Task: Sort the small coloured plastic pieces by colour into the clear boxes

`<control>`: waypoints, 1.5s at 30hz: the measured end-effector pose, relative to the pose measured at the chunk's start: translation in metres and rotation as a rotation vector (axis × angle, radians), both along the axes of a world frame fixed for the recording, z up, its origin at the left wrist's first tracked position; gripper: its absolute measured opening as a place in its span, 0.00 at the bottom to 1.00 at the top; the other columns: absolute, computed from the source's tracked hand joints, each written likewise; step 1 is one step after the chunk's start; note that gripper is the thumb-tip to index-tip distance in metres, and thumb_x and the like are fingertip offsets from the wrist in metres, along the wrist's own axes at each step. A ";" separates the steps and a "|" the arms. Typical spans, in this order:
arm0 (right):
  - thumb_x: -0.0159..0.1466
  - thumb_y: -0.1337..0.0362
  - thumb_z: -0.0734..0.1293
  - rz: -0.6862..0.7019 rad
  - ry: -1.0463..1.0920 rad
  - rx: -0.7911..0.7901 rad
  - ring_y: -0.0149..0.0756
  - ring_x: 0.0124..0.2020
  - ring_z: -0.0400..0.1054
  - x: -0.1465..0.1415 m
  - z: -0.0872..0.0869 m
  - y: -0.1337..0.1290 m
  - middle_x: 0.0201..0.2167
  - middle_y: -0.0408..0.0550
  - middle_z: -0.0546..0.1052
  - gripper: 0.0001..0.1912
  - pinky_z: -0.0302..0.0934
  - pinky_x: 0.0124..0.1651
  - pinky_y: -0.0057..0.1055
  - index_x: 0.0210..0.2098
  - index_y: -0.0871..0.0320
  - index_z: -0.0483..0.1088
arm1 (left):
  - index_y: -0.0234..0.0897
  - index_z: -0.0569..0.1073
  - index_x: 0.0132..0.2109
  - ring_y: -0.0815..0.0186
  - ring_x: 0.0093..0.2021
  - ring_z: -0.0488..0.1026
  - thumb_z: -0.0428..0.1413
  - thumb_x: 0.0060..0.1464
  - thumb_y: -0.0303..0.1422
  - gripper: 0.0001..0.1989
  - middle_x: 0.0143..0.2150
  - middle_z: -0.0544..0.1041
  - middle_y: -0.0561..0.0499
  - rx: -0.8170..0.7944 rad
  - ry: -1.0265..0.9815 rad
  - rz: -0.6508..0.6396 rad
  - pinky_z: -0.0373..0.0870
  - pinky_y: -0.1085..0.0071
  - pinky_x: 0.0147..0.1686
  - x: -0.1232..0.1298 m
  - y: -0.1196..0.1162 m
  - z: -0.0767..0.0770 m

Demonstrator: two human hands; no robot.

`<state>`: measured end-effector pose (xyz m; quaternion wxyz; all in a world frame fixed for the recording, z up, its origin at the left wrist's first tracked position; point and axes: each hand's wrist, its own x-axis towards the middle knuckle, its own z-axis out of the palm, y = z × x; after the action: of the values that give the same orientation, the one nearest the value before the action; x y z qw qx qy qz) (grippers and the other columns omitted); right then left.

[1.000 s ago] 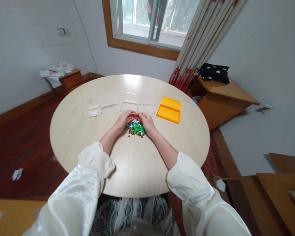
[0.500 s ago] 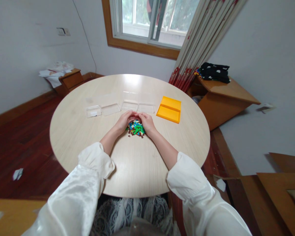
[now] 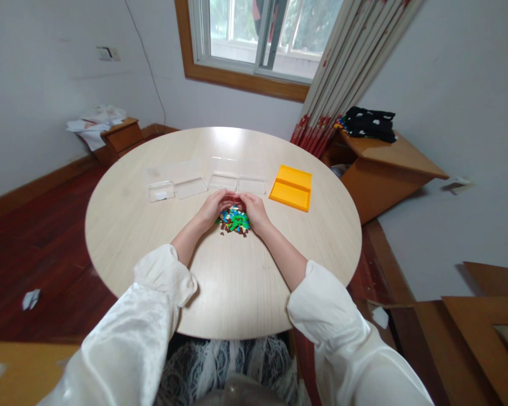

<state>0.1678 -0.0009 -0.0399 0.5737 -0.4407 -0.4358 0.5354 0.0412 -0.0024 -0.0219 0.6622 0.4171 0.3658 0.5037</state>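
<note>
A heap of small plastic building bricks, green, blue, yellow, white and brown, lies on the round table. My left hand curves around its left and far side, fingers extended and holding nothing. From the right, my right hand cups the heap in the same way. The fingertips of both hands meet behind the bricks, and the hands hide part of the far edge. A few brown bricks lie loose at the near edge.
Clear plastic boxes stand in a row beyond my hands, among them a left one with something white in it. An open yellow case lies to the right. Behind the table are a window, a curtain and a wooden cabinet.
</note>
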 end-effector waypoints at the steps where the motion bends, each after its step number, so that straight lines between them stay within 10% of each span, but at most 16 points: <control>1: 0.53 0.64 0.63 -0.002 0.023 -0.012 0.31 0.30 0.70 0.000 0.000 0.000 0.25 0.41 0.76 0.06 0.64 0.39 0.30 0.24 0.58 0.72 | 0.33 0.74 0.32 0.67 0.34 0.75 0.51 0.56 0.36 0.12 0.30 0.78 0.48 0.002 -0.001 -0.004 0.68 0.72 0.40 0.000 0.000 0.000; 45: 0.54 0.68 0.62 -0.019 0.337 -0.123 0.23 0.16 0.52 0.007 0.016 -0.004 0.12 0.37 0.62 0.07 0.46 0.22 0.24 0.22 0.60 0.70 | 0.31 0.72 0.29 0.70 0.24 0.72 0.52 0.53 0.35 0.11 0.24 0.73 0.50 0.001 0.037 0.190 0.69 0.72 0.30 -0.010 -0.002 0.011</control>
<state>0.1746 -0.0045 -0.0236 0.6158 -0.3830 -0.2958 0.6218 0.0308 -0.0043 -0.0113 0.6045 0.3901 0.4154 0.5567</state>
